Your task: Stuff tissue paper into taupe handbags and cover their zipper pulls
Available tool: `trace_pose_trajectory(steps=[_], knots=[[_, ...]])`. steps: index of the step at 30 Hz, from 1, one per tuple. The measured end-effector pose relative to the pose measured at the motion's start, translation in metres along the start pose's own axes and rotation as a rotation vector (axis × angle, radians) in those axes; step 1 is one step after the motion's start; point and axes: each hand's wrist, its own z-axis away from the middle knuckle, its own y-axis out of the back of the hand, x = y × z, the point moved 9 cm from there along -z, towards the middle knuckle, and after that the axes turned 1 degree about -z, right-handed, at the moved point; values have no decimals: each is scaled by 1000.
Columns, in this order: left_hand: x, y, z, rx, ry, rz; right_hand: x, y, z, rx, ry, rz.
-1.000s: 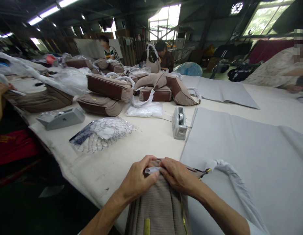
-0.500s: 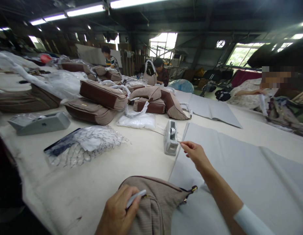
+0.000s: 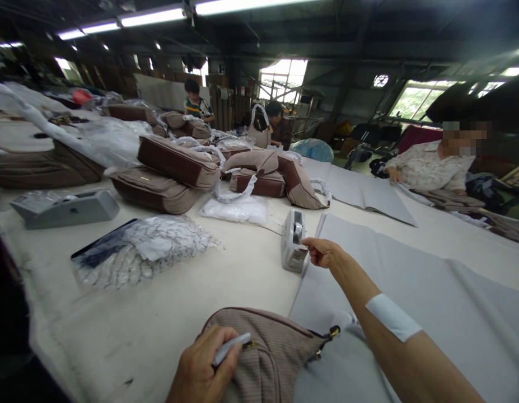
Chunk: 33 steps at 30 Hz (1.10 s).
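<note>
A beige corduroy bag (image 3: 259, 330) with a zipped front pocket lies at the near edge, partly cut off below. My left hand (image 3: 206, 361) rests on it, thumb and fingers closed on a narrow, white-wrapped zipper pull (image 3: 232, 348) at the end of the gold zipper. My right hand (image 3: 324, 253) reaches forward with its fingers pinched at the right side of a grey tape dispenser (image 3: 293, 246). Whatever is between those fingertips is too small to make out. The dispenser stands upright with a roll of tape in it. Across my right forearm lies a pale patch (image 3: 393, 316).
Grey sheets (image 3: 410, 291) cover the table's right side. A plastic bag of small clear pieces (image 3: 154, 249) and a second tape dispenser (image 3: 70, 210) lie left. Behind are stacked brown-bottomed bags (image 3: 179, 159) with white-wrapped straps. A person (image 3: 435, 162) works at right; others are farther back.
My right hand has moved left, its fingertips now against the dispenser. My left hand keeps its hold on the zipper pull. The person at right has lowered their hands.
</note>
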Motion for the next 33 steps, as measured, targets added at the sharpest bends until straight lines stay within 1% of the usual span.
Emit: trace_pose_trajectory(steps=[2,4,8,13,18,20,22,23,25,27,28,30,31,32,33], knots=[[0,0,-1,3,4,3,-1,2,10,-21,8,-68],[0,0,-2,-6,3,5,3,3,20,-34,10,-131],[2,-1,-4,-42,-42,-10,30,2,29,-14,-17,-224],[0,-3,-3,-65,-55,-28,60,-5,22,17,-40,-281],[4,-3,-5,-93,-79,-42,82,-16,11,80,-63,-247],[12,-1,-8,-105,-150,-62,89,-19,14,106,-73,-216],[26,5,-10,-76,-298,-111,88,-22,27,90,-38,-201],[34,8,-9,-50,-390,-146,82,-23,38,57,0,-202],[46,13,-5,3,-552,-231,67,-28,66,-47,72,-209],[50,13,-1,21,-639,-311,57,-43,100,-235,83,-184],[50,12,1,21,-658,-342,56,-56,118,-361,56,-151],[50,11,4,19,-676,-371,64,-84,153,-588,-27,-62],[50,12,5,30,-683,-376,70,-96,166,-662,-69,-19],[51,14,7,58,-692,-379,77,-105,175,-701,-101,15],[53,16,8,95,-706,-383,83,-113,180,-708,-123,41]])
